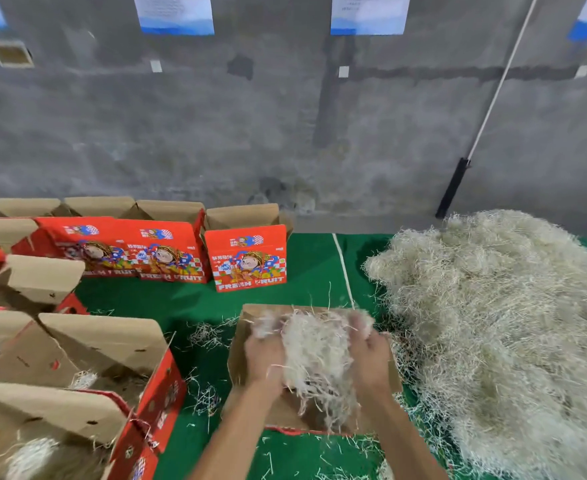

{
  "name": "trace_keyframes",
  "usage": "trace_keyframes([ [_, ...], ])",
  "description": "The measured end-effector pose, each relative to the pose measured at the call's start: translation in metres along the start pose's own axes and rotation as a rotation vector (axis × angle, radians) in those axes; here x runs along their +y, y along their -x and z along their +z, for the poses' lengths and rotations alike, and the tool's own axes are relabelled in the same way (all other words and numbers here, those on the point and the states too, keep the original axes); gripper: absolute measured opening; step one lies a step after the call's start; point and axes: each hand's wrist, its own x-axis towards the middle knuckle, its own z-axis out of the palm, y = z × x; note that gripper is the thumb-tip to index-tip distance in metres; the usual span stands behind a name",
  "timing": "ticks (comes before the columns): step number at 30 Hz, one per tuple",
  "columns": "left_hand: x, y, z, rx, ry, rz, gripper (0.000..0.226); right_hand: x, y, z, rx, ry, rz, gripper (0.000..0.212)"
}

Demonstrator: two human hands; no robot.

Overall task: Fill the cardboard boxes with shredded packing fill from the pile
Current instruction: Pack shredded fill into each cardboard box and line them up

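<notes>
- Left hand [262, 358] and right hand [368, 358]: each grip is curling around one wispy clump of fill [314, 355].
- Open cardboard box [247, 341] is sitting beneath, edging the straw-like pile [500, 323].
- Green desk [153, 299] is showing between box rows.

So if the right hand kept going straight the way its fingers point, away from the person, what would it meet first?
Probably the far wall of the open cardboard box under the clump of shredded fill that the right hand holds; depth is unclear, so it might pass over the rim.
</notes>
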Motion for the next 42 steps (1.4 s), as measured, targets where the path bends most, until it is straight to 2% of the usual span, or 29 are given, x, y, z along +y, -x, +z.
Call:
trace_keyframes([
  [1, 0.015, -0.012, 0.004, -0.099, 0.199, -0.094, 0.029, 0.000, -0.010, -0.017, 0.062, 0.004, -0.029, 0.050],
  [2, 0.021, -0.016, -0.004, 0.060, 0.080, 0.051, 0.015, -0.001, -0.017, -0.030, 0.101, -0.038, -0.032, 0.056],
  [3, 0.026, -0.015, -0.007, 0.087, 0.166, 0.051, 0.018, 0.001, -0.024, -0.035, 0.118, -0.052, -0.042, 0.059],
  [5, 0.022, -0.004, 0.008, 0.016, 0.073, 0.050, 0.027, -0.001, -0.021, -0.017, -0.014, 0.046, -0.028, 0.067],
  [7, 0.002, 0.009, 0.038, -0.084, -0.046, 0.005, 0.030, 0.002, -0.002, 0.018, -0.247, 0.126, 0.022, 0.056],
  [9, -0.006, 0.017, 0.050, -0.169, -0.020, -0.054, 0.023, 0.014, 0.008, 0.039, -0.328, 0.169, 0.024, 0.048],
  [11, 0.006, 0.011, 0.025, -0.132, -0.099, 0.017, 0.061, 0.015, 0.000, 0.024, -0.240, 0.206, 0.053, 0.059],
  [12, 0.013, 0.000, 0.006, -0.059, -0.162, 0.078, 0.075, 0.014, -0.009, 0.007, -0.172, 0.233, 0.077, 0.064],
  [14, 0.028, -0.017, -0.022, 0.063, -0.093, 0.105, 0.085, 0.012, -0.025, -0.020, -0.075, 0.174, 0.105, 0.078],
  [16, 0.029, -0.018, -0.021, 0.048, -0.064, 0.091, 0.092, 0.011, -0.030, -0.019, -0.120, 0.086, 0.192, 0.098],
  [17, 0.026, -0.008, -0.005, 0.016, -0.168, 0.098, 0.097, 0.009, -0.023, -0.007, -0.202, 0.025, 0.209, 0.092],
  [19, 0.008, 0.016, 0.032, -0.122, -0.317, 0.118, 0.103, 0.014, -0.006, 0.028, -0.352, -0.004, 0.160, 0.060],
  [20, -0.002, 0.024, 0.045, -0.163, -0.362, 0.124, 0.104, 0.019, -0.001, 0.041, -0.355, 0.048, 0.145, 0.043],
  [22, -0.005, 0.025, 0.044, -0.135, -0.329, 0.126, 0.098, 0.025, -0.001, 0.044, -0.253, 0.132, 0.116, 0.032],
  [25, 0.011, -0.005, 0.001, -0.062, -0.250, 0.280, 0.065, 0.025, -0.024, 0.001, -0.065, 0.133, 0.016, 0.046],
  [27, 0.017, -0.027, -0.022, 0.026, -0.191, 0.258, 0.049, 0.024, -0.042, -0.029, 0.132, 0.033, 0.023, 0.046],
  [28, 0.016, -0.033, -0.024, 0.033, -0.204, 0.229, 0.041, 0.025, -0.048, -0.033, 0.123, -0.007, 0.035, 0.050],
  [30, 0.004, -0.028, -0.003, -0.065, -0.331, 0.167, 0.026, 0.029, -0.046, -0.012, -0.098, 0.080, 0.106, 0.055],
  [31, -0.005, -0.019, 0.014, -0.144, -0.357, 0.161, 0.037, 0.035, -0.037, 0.004, -0.202, 0.162, 0.096, 0.045],
  [32, -0.015, -0.009, 0.031, -0.220, -0.347, 0.163, 0.056, 0.043, -0.029, 0.020, -0.267, 0.211, 0.054, 0.029],
  [33, -0.019, 0.003, 0.043, -0.248, -0.348, 0.161, 0.075, 0.049, -0.023, 0.033, -0.291, 0.234, 0.009, 0.023],
  [34, -0.021, 0.010, 0.046, -0.210, -0.339, 0.196, 0.089, 0.053, -0.021, 0.040, -0.297, 0.264, -0.006, 0.023],
  [35, -0.019, 0.010, 0.041, -0.182, -0.336, 0.277, 0.089, 0.051, -0.023, 0.037, -0.304, 0.341, 0.001, 0.020],
  [36, -0.014, 0.007, 0.032, -0.164, -0.354, 0.354, 0.077, 0.046, -0.029, 0.028, -0.307, 0.405, 0.009, 0.023],
  [37, -0.010, 0.000, 0.018, -0.147, -0.400, 0.405, 0.066, 0.038, -0.036, 0.016, -0.264, 0.431, 0.006, 0.040],
  [39, -0.010, -0.020, -0.006, -0.054, -0.392, 0.429, 0.053, 0.028, -0.050, -0.013, -0.073, 0.351, -0.029, 0.066],
  [40, -0.014, -0.028, -0.013, -0.027, -0.312, 0.386, 0.042, 0.026, -0.054, -0.021, 0.012, 0.322, -0.060, 0.070],
  [41, -0.016, -0.029, -0.013, -0.042, -0.297, 0.348, 0.030, 0.025, -0.052, -0.022, 0.022, 0.308, -0.058, 0.068],
  [42, -0.021, -0.025, -0.005, -0.091, -0.324, 0.318, 0.027, 0.027, -0.047, -0.014, -0.042, 0.310, -0.046, 0.061],
])
